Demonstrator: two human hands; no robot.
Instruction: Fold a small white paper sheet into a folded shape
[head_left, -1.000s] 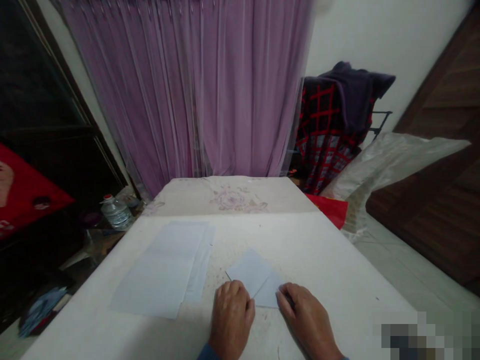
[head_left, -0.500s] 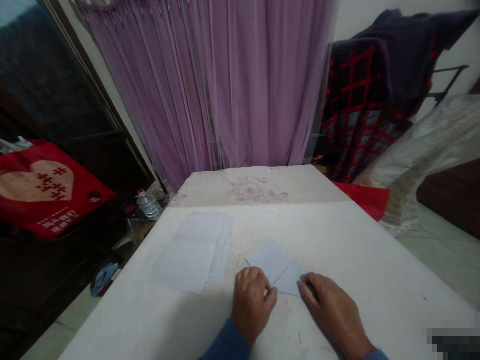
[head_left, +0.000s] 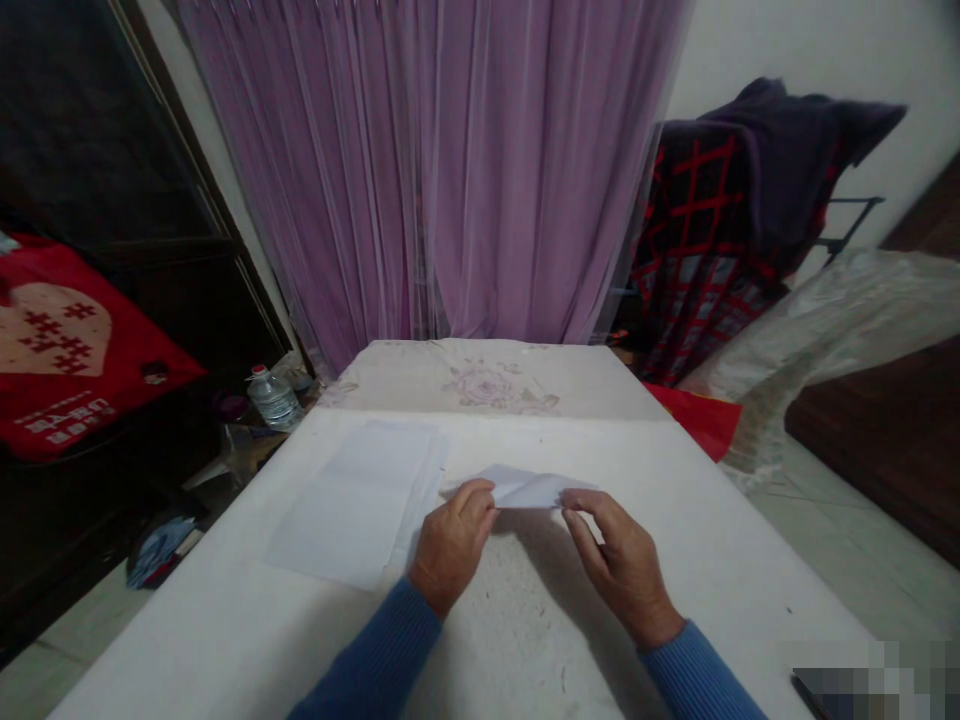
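Observation:
A folded white paper (head_left: 526,488) is held just above the white table (head_left: 675,540), seen nearly edge-on. My left hand (head_left: 452,540) pinches its left end with thumb and fingers closed. My right hand (head_left: 622,565) pinches its right end the same way. Both blue sleeves reach in from the bottom edge. A stack of flat white sheets (head_left: 360,500) lies on the table just left of my left hand.
A purple curtain (head_left: 450,170) hangs behind the table. A plastic water bottle (head_left: 274,397) and a red heart-printed bag (head_left: 67,350) sit at the left. Checked and dark clothes (head_left: 720,230) hang on a rack at the right, above a red bag (head_left: 701,420).
The folded paper, pressed flat on the table before, is now lifted off it between both hands. Both hands moved away from me and up.

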